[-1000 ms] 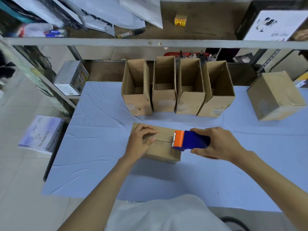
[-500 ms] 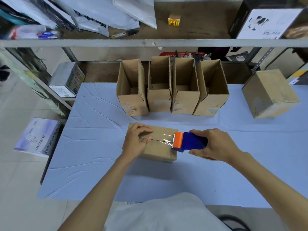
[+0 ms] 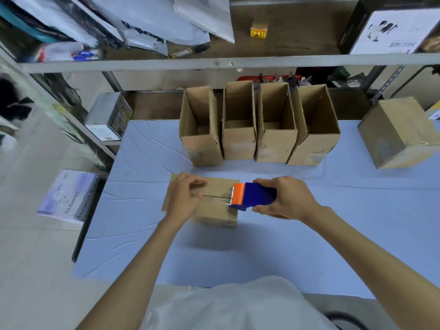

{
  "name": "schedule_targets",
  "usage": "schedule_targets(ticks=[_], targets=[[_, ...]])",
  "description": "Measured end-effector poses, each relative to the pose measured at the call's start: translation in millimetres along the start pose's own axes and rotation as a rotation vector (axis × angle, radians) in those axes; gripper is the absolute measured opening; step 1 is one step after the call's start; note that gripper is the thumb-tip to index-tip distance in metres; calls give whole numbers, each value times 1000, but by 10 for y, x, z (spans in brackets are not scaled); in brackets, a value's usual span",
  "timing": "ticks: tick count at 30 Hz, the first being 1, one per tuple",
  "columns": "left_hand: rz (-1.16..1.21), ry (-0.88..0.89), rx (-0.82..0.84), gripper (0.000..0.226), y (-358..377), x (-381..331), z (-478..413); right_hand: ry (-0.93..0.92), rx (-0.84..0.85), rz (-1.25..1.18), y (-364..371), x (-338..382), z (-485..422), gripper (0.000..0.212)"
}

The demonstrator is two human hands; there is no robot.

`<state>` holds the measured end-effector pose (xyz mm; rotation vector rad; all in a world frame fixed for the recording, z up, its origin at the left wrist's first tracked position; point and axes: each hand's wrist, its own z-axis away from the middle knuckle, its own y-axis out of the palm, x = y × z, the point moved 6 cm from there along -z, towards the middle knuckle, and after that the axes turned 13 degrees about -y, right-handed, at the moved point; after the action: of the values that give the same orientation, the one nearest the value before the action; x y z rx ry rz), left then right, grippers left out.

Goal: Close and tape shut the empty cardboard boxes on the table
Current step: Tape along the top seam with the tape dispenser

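A closed cardboard box (image 3: 215, 208) lies on the blue table (image 3: 238, 253) in front of me. My left hand (image 3: 185, 198) rests on its left part, with bent fingers pressing down by the centre seam. My right hand (image 3: 288, 198) grips a blue tape dispenser (image 3: 258, 196). Its orange toothed head sits at the box's right edge, over the seam. A thin line runs along the seam between my left hand and the dispenser. Behind stand several open, empty cardboard boxes (image 3: 238, 144) in a row, their flaps upright.
Another closed cardboard box (image 3: 400, 139) sits at the table's far right. A metal shelf rail (image 3: 214, 63) crosses above the open boxes, with bags and small items on the shelf. A printed carton (image 3: 107, 117) stands left of the table and a white-purple package (image 3: 69, 196) lies on the floor.
The dispenser has drawn slightly right, away from my left hand, along the seam. Both hands keep their hold and the view has shifted a little.
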<state>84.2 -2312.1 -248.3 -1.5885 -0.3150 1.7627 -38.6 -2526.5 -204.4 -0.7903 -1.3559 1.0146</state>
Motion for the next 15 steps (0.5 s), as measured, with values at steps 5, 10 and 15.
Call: schedule_targets(ticks=[5, 10, 15], targets=[[76, 43, 166, 31, 420, -227, 132, 12, 10, 7, -23, 26, -54, 77], [93, 67, 136, 33, 450, -162, 118, -3, 38, -13, -38, 23, -41, 78], [101, 34, 145, 34, 443, -147, 32, 46, 68, -99, -113, -140, 81, 75]])
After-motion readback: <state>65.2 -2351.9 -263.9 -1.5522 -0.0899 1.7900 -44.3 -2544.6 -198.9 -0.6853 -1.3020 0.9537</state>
